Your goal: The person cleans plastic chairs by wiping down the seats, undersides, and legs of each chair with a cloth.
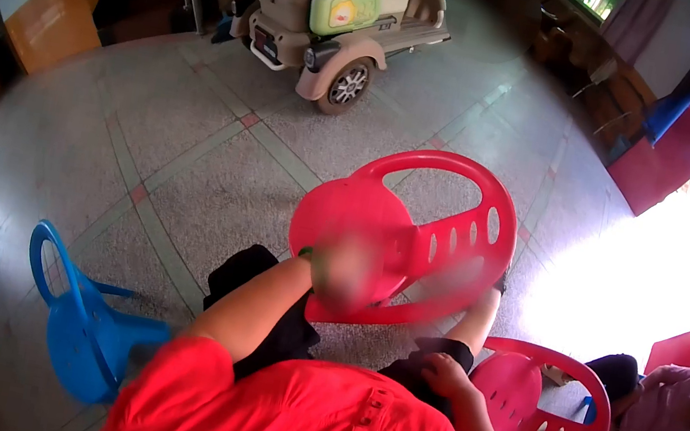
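In front of me stands a red plastic chair [355, 208] with a looped arm and backrest and oval slots. My left hand [342, 274] is over the near part of its seat. That hand is smeared, so its fingers and anything in them cannot be made out. A green band [306, 252] circles the left wrist. My right hand [444, 375] lies on my dark-clothed right leg [405, 372], fingers loosely extended, holding nothing visible. Close beside it, at the right, is a second red plastic chair [508, 389].
To my left stands a blue plastic chair [81, 345]. A three-wheeled vehicle [329, 12] is parked on the tiled floor [191, 153] ahead. Another person [664, 410] sits at the far right. Strong light enters on that side, near a red cabinet-like object [668, 165].
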Available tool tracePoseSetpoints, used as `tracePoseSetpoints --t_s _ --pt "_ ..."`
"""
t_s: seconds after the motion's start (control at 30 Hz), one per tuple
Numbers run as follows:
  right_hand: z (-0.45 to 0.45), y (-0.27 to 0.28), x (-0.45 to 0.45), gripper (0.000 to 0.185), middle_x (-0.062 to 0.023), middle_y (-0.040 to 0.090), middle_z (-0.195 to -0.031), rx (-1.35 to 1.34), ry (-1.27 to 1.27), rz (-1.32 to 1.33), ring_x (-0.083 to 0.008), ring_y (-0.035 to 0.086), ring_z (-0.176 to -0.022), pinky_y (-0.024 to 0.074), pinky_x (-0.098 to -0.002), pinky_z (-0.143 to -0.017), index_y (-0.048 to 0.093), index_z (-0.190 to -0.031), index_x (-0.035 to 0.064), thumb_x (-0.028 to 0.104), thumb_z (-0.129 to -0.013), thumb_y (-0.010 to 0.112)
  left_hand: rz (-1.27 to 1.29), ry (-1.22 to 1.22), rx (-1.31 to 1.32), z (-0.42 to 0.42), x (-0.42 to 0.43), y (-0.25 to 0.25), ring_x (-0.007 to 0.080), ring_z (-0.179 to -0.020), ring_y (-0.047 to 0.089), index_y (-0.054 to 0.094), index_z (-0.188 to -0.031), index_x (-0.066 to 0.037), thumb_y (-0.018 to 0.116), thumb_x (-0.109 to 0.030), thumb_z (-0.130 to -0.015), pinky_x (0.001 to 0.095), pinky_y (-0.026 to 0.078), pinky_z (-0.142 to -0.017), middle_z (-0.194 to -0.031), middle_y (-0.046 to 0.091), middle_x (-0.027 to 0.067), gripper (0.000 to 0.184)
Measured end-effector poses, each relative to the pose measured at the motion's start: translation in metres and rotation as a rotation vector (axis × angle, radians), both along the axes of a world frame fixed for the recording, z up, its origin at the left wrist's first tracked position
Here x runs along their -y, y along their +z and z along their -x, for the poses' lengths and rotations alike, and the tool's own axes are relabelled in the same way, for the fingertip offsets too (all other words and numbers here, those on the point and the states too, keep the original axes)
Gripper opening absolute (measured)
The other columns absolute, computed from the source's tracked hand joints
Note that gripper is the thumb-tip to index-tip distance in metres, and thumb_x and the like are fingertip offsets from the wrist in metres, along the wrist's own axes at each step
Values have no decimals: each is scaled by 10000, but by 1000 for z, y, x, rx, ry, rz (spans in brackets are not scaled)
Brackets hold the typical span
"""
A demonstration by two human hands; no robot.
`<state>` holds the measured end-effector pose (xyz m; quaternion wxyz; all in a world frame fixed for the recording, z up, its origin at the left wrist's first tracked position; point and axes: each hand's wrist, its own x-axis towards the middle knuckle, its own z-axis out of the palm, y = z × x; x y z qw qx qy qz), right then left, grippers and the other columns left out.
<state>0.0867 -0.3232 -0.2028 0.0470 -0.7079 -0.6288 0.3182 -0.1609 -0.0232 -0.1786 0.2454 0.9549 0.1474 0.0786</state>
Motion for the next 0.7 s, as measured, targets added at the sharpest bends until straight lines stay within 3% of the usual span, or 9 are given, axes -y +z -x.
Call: tracePoseSetpoints --t_s 0.03,0.1,0.2,0.23,0.3,0.37,0.47,0.57,0.7 --pt "-7 -12 3 298 -172 630 -1033 18 -11 -23 -308 603 -981 479 -376 -862 626 -1057 41 186 -797 610 -24 -7 -2 2 -2 -2 245 -848 594 618 -966 -72 577 -232 -787 381 464 -785 -945 623 113 244" --pt "33 85 -21 252 -153 648 -951 -65 -379 184 -261 639 -850 500 -367 -755 636 -1041 32 151 -822 604 -69 -27 -10 8 -4 -5 241 -867 593 617 -981 -78 592 -231 -764 380 465 -798 -972 622 108 267" --pt "40 159 -18 211 -126 651 -947 -214 -427 -376 -218 637 -825 492 -350 -726 621 -1065 22 81 -877 544 -101 -58 142 7 -14 -30 237 -860 593 629 -960 -84 610 -228 -723 373 468 -796 -973 626 106 278" --pt "39 175 -17 200 -128 648 -954 -291 -394 -592 -214 635 -834 493 -338 -737 617 -1063 14 59 -895 518 -97 -74 134 7 -7 -17 237 -860 593 629 -960 -84 610 -228 -723 373 468 -796 -973 626 106 278" --pt "67 255 -27 229 -137 628 -1035 -202 -236 -842 -200 603 -946 490 -297 -795 602 -1035 -20 -26 -866 448 -150 -80 -236 5 7 28 232 -846 594 643 -918 -86 612 -226 -708 361 468 -790 -942 631 107 254" --pt "95 313 -25 215 -174 630 -1020 -154 0 -1007 -257 634 -929 502 -326 -798 602 -1027 -37 -39 -854 474 -140 -88 -245 -3 -2 -4 235 -805 597 655 -862 -84 607 -228 -707 362 475 -760 -890 636 105 217" --pt "124 382 -7 232 -185 619 -1024 -262 278 -964 -279 614 -976 509 -345 -783 590 -1026 -50 -53 -828 470 -119 -27 102 -5 -7 -47 247 -717 597 663 -775 -82 582 -189 -710 383 480 -685 -793 634 97 149" --pt "132 407 8 192 -170 605 -976 -264 493 -956 -273 605 -934 494 -349 -754 578 -989 -25 -23 -834 466 -282 -183 -200 -15 -10 -37 244 -695 593 665 -769 -83 579 -180 -715 376 480 -672 -772 629 104 141" --pt "120 418 19 142 -149 587 -911 -268 565 -952 -264 592 -877 475 -356 -715 561 -941 10 17 -842 459 -198 -86 -148 -24 18 34 272 -756 608 668 -841 -75 614 -241 -729 389 481 -710 -838 644 133 208"
